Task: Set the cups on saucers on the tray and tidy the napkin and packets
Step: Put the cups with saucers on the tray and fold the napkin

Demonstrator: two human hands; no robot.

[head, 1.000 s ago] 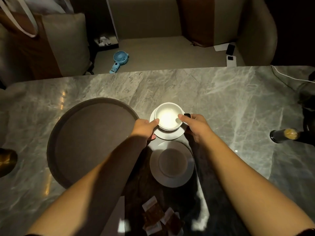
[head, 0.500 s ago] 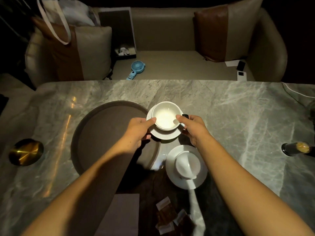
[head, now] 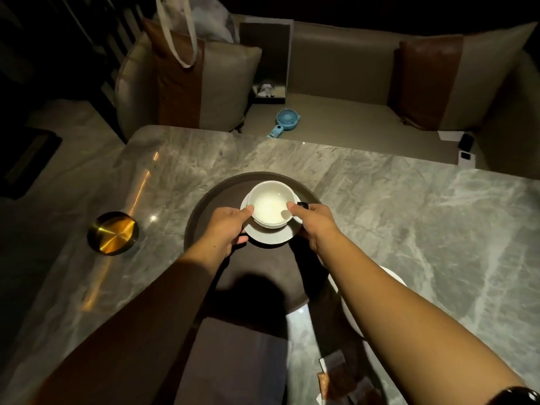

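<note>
Thumbs press on the near rim of the cup (head: 270, 204), one on each side, and the rest of my fingers curl under the edge of the saucer (head: 268, 237) it stands on. My left hand (head: 225, 229) pinches the pair from the left and my right hand (head: 315, 222) does the same from the right. The cup sits upright, mouth straight up, centred on the saucer. It is round, so I can name no long axis, and I cannot tell which way its handle points; a small black bit shows beside my right fingertips, but I cannot make out what it is. Cup and saucer are over the far half of the round dark tray (head: 225, 194), and I cannot tell whether the saucer touches it. My right forearm hides most of a second saucer (head: 394, 277), which lies on the marble table (head: 423, 229) just right of the tray. Near me a dark napkin (head: 233, 363) lies flat, its long sides running from me toward the tray's near rim. The packets (head: 333, 372) are bunched just right of it. A brass dish (head: 114, 232) sits well apart on the left, and a blue hand fan (head: 285, 121) lies on the sofa seat beyond the table.
</note>
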